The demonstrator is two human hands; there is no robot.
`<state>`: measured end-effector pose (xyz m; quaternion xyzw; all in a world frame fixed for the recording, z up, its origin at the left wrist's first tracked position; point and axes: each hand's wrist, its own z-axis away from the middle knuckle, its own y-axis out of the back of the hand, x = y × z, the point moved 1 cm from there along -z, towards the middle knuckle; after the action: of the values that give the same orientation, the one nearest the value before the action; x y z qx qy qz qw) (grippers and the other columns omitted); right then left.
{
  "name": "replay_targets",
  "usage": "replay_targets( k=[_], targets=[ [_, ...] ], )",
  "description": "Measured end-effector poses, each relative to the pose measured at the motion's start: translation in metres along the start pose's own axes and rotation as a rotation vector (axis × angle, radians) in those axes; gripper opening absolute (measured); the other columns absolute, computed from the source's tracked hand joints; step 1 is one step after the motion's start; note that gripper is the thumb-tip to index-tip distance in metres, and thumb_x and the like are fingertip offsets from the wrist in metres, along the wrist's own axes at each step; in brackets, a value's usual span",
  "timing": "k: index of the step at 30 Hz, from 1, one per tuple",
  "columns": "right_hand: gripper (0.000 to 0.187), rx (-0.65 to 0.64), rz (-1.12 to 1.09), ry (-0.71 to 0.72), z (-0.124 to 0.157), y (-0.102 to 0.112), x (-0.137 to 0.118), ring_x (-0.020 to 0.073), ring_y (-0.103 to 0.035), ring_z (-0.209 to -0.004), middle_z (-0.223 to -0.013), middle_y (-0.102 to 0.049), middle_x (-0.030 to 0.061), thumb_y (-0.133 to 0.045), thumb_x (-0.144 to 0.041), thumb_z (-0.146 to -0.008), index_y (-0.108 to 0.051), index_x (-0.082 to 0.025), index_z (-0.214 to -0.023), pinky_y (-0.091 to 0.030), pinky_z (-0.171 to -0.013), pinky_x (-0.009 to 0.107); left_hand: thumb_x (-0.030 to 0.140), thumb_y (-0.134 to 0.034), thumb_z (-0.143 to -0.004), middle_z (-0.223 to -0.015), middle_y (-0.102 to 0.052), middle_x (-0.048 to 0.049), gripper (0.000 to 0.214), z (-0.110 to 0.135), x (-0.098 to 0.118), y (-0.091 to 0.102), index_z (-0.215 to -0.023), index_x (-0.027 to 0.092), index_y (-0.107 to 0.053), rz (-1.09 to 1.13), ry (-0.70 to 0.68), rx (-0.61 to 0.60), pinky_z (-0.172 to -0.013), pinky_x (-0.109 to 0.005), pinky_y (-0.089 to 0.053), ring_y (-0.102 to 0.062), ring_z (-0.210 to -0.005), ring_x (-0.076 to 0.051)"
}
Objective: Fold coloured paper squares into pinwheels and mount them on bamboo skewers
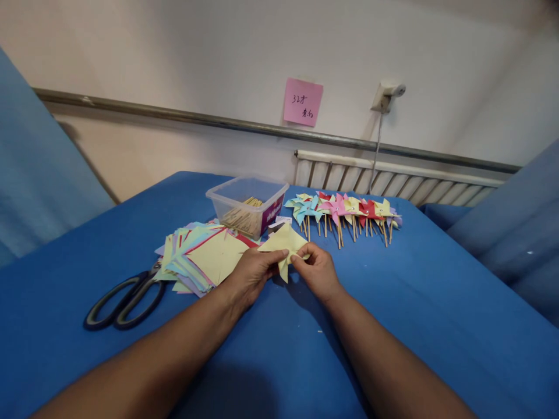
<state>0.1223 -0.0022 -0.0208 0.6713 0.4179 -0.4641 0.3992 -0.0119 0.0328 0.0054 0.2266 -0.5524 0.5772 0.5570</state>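
A pale yellow paper pinwheel (pixel 285 237) with folded blades is held up between my two hands, above the table. My left hand (pixel 255 269) pinches it from the left, its thumb lying near the centre. From the right, my right hand (pixel 318 269) grips a blade near the middle with thumb and fingertips. Left of my left hand lies a loose pile of coloured paper squares (pixel 213 256), a yellow one with cut corners on top. Large dark-handled scissors (pixel 126 299) lie beside the pile, their blades partly hidden under the paper.
A clear plastic box (pixel 227 192) of thin wooden sticks (pixel 244 215) stands behind the paper pile. Several finished pinwheels (pixel 338 206) on sticks lie in a row at the back right. A blue cloth (pixel 393 326) covers the table; a radiator (pixel 393 180) is behind.
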Motion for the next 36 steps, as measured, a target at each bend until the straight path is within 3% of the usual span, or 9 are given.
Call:
replay_targets(
  k=[17,27,30,33,36],
  targets=[
    [0.018,-0.007,-0.042,-0.047,0.001,-0.001,-0.001,0.0085,-0.037,-0.045,-0.052,-0.045,-0.0061,-0.062,-0.033,-0.069,-0.052,-0.019,-0.063,-0.029,-0.045,0.021,0.018,-0.079,-0.060,-0.079,-0.073,-0.0119,0.026,-0.004,-0.002,0.004,-0.082,0.007,-0.071,-0.025,-0.010,-0.044,-0.073,-0.031,-0.054,-0.068,-0.072,-0.021],
    [0.020,-0.017,-0.050,-0.042,0.000,-0.002,0.003,0.0092,-0.040,-0.045,-0.051,-0.047,-0.0063,-0.065,-0.035,-0.069,-0.053,-0.019,-0.065,-0.032,-0.045,0.022,0.016,-0.078,-0.058,-0.069,-0.071,-0.0090,0.021,-0.001,0.000,0.000,-0.075,0.007,-0.070,-0.030,-0.028,-0.005,-0.062,-0.028,-0.053,-0.065,-0.062,-0.018],
    [0.023,0.008,-0.147,-0.053,-0.001,0.000,0.001,0.0120,-0.052,-0.054,-0.064,-0.059,-0.0027,-0.068,-0.036,-0.069,-0.057,-0.019,-0.080,-0.043,-0.054,0.024,0.018,-0.077,-0.059,-0.068,-0.070,-0.0095,0.020,-0.001,0.001,0.001,-0.074,0.007,-0.070,-0.067,-0.040,-0.011,-0.059,-0.028,-0.051,-0.064,-0.059,-0.018],
    [0.039,0.089,-0.297,-0.056,-0.004,0.005,-0.002,0.0163,-0.062,-0.076,-0.091,-0.067,0.0042,-0.072,-0.036,-0.067,-0.056,-0.020,-0.099,-0.050,-0.068,0.028,0.019,-0.075,-0.061,-0.072,-0.072,-0.0111,0.022,-0.002,0.002,0.003,-0.079,0.007,-0.071,-0.134,-0.032,-0.060,-0.061,-0.030,-0.052,-0.065,-0.061,-0.020],
    [0.038,0.024,-0.412,-0.130,-0.006,0.009,-0.002,0.0174,-0.064,-0.076,-0.088,-0.068,0.0051,-0.075,-0.040,-0.064,-0.059,-0.018,-0.091,-0.051,-0.069,0.030,0.017,-0.074,-0.060,-0.074,-0.072,-0.0113,0.022,-0.002,0.004,0.004,-0.079,0.008,-0.072,-0.239,-0.013,-0.100,-0.061,-0.030,-0.051,-0.065,-0.063,-0.021]
  ],
)
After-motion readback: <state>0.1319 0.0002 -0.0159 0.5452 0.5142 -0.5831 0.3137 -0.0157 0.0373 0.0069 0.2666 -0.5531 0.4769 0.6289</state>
